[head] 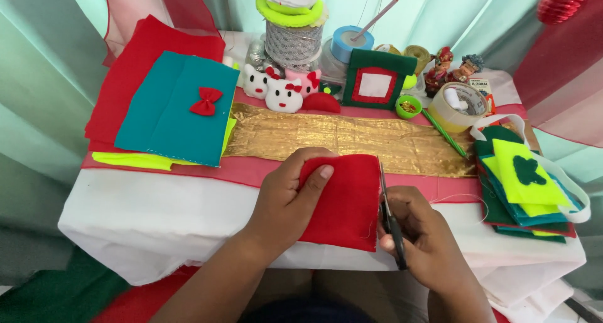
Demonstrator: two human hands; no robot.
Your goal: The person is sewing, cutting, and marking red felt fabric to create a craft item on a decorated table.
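Red felt piece [342, 200] held upright-ish over the table's near edge [157, 222], between both hands. Left hand [286, 204] pinches its left side; right hand [421, 235] grips scissors [389, 216], blades running along its right edge, pointing away.

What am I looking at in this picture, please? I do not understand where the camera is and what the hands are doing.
There is no machine here. The single picture comes from a camera worn on a person's head, looking down at their own two bare hands. The left hand holds a red felt piece. The right hand has its grip on black scissors, whose blades sit at the felt's right edge. Below is a table with a white cloth and a gold fabric strip. Around lie a teal felt sheet with a red bow, a tape roll and a stack of green felt.
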